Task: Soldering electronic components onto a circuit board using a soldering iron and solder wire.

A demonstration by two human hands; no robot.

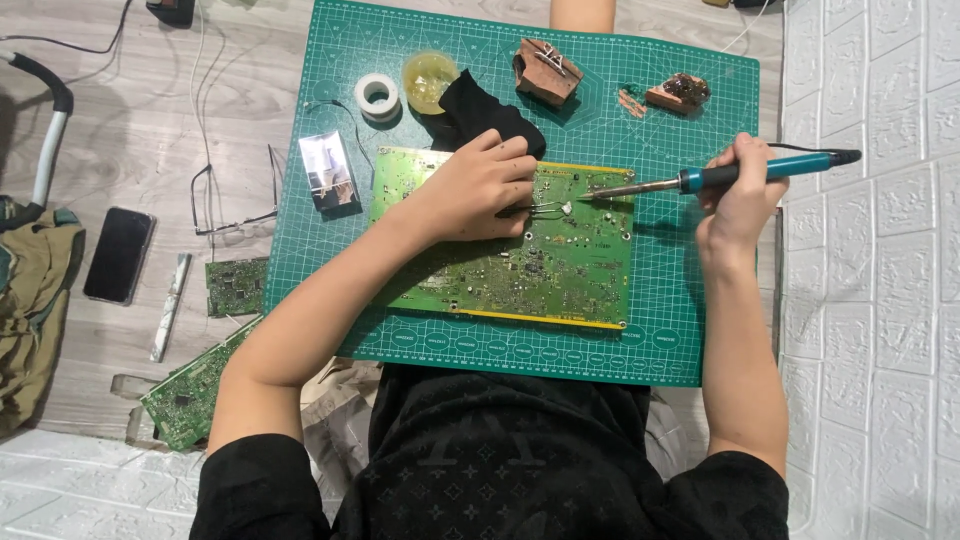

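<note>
A large green circuit board (540, 270) lies on a green cutting mat (660, 340). My left hand (475, 185) rests on the board's upper part and grips metal tweezers (545, 208), whose tips hold a small pale component. My right hand (740, 190) holds a blue-handled soldering iron (720, 176) level. Its metal tip points left and meets the tweezers' tips on the board.
On the mat's far side sit a tape roll (378, 96), a yellow jar (428, 78), a black cloth (480, 115), a brown block (546, 70) and a copper-coloured piece (680, 93). On the floor at left are a phone (118, 255), glasses (235, 195) and two smaller boards (190, 390).
</note>
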